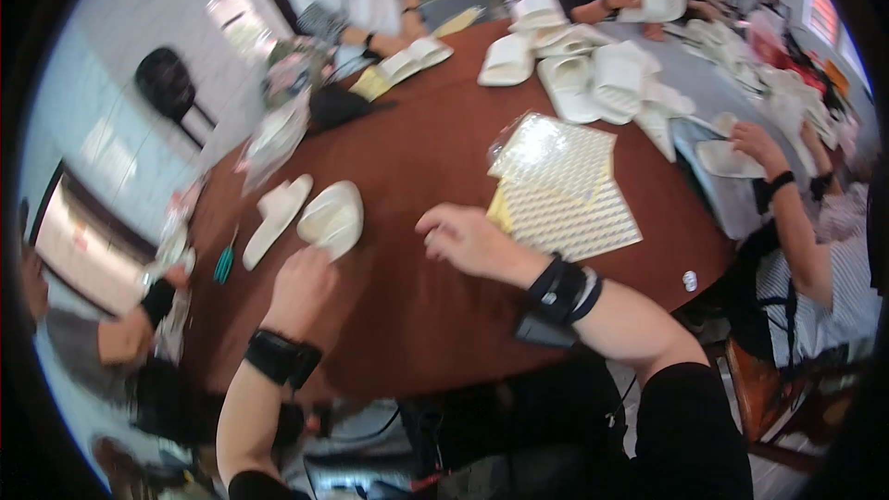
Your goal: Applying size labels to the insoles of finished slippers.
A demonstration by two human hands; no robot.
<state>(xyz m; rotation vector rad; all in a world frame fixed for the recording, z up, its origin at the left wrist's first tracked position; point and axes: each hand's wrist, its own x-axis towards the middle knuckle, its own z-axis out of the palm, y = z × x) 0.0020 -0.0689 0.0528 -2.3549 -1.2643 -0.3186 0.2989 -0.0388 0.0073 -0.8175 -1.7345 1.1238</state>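
A pair of white slide slippers lies at the left of the brown table. One, a white slipper [267, 227], rests on its side; the other slipper [344, 208] shows its wide strap. My left hand [304, 285] is closed at the near end of that second slipper, its fingertips partly hidden. Over the middle of the table hovers my right hand [470, 239], its fingers loosely bent and apart, with nothing visible in them. Just right of it lie sheets of small stickers [579, 222], one sheet under a glossy one [554, 156].
A teal-handled tool [224, 262] lies near the left edge of the brown table [417, 333]. White slippers [565, 74] are heaped at the far right. A clear plastic bag [278, 134] and a black item [343, 108] lie far left. Other people work around the table.
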